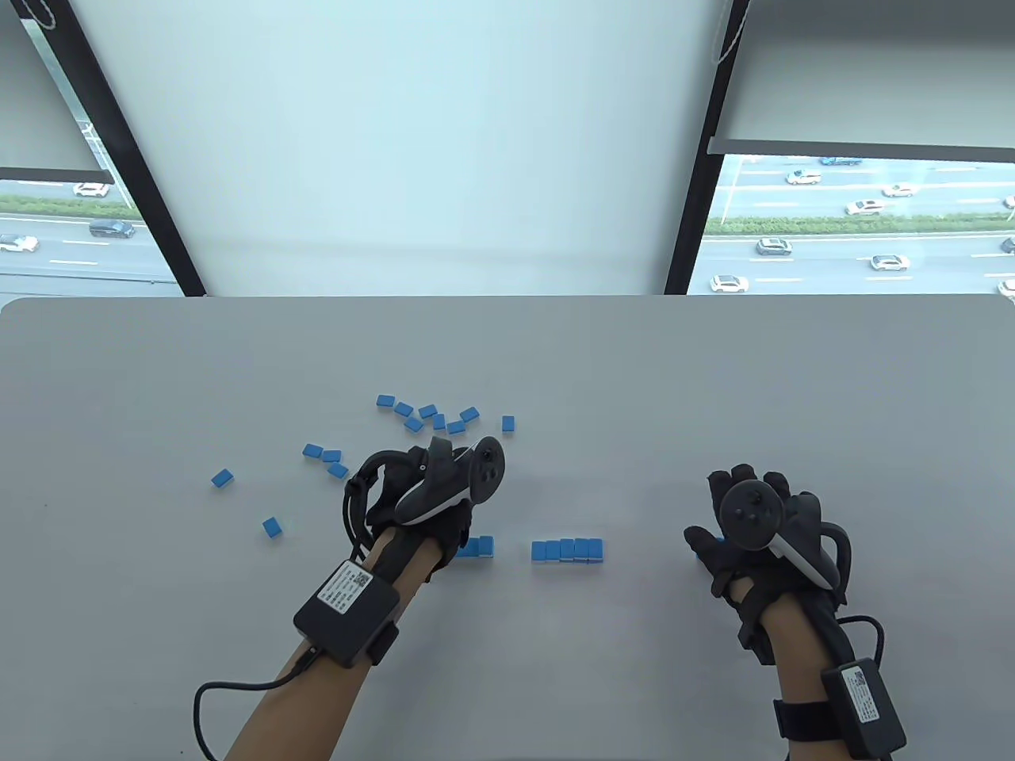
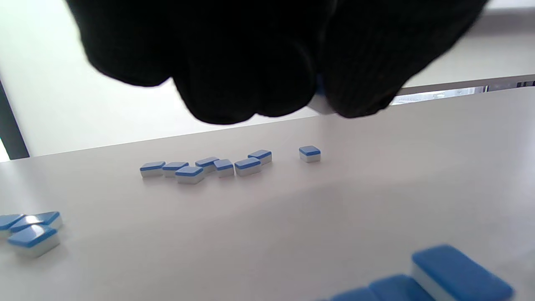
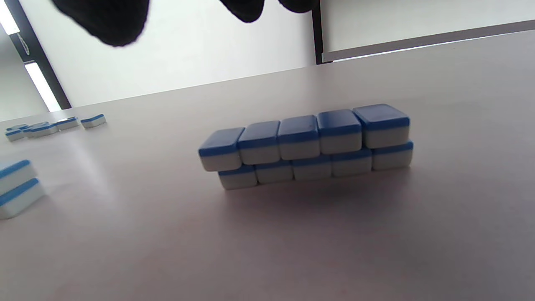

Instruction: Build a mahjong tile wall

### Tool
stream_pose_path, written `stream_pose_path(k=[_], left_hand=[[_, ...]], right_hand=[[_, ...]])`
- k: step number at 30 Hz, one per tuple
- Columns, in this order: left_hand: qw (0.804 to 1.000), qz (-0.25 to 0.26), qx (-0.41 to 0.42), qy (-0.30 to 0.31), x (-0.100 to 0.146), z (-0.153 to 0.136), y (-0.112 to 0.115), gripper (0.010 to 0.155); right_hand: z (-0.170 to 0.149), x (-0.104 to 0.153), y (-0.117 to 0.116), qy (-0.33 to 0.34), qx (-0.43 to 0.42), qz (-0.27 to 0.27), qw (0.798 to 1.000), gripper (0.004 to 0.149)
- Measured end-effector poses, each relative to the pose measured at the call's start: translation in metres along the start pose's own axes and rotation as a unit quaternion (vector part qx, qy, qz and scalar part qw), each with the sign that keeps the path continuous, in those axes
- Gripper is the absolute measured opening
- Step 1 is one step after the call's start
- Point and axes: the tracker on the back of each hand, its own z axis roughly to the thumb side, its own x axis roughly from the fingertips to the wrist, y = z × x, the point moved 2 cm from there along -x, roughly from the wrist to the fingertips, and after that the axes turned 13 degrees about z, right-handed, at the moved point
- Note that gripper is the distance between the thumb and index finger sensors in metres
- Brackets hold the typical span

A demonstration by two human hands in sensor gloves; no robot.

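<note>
A wall (image 1: 567, 549) (image 3: 305, 144) of blue-backed white mahjong tiles, two layers high and several long, stands between my hands. My left hand (image 1: 432, 487) (image 2: 250, 62) hovers left of it with fingers curled, pinching one tile (image 2: 321, 104) of which only a sliver shows. Below that hand sits a short stacked piece (image 1: 478, 546) (image 2: 455, 271). My right hand (image 1: 745, 515) hangs palm down right of the wall, its fingers (image 3: 108, 21) relaxed and empty. A two-tile stack (image 3: 14, 186) sits by its thumb.
Loose tiles lie face down beyond the left hand: a cluster (image 1: 432, 416) (image 2: 205, 167), a single one (image 1: 508, 424) (image 2: 309, 153), a few (image 1: 325, 458) (image 2: 31, 234) further left, and two strays (image 1: 223, 477) (image 1: 273, 526). The grey table (image 1: 714, 380) ends at a window.
</note>
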Motion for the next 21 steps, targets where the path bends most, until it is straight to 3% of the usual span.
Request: stream_pose_path(k=[8, 21], left_hand=[[0.992, 0.049, 0.112, -0.026, 0.039, -0.023, 0.005, 0.059], [0.998, 0.002, 0.056, 0.019, 0.049, -0.011, 0.043, 0.059]], right_hand=[[0.002, -0.001, -0.002, -0.001, 0.004, 0.004, 1.0, 0.081], [0.002, -0.003, -0.004, -0.006, 0.008, 0.01, 1.0, 0.081]])
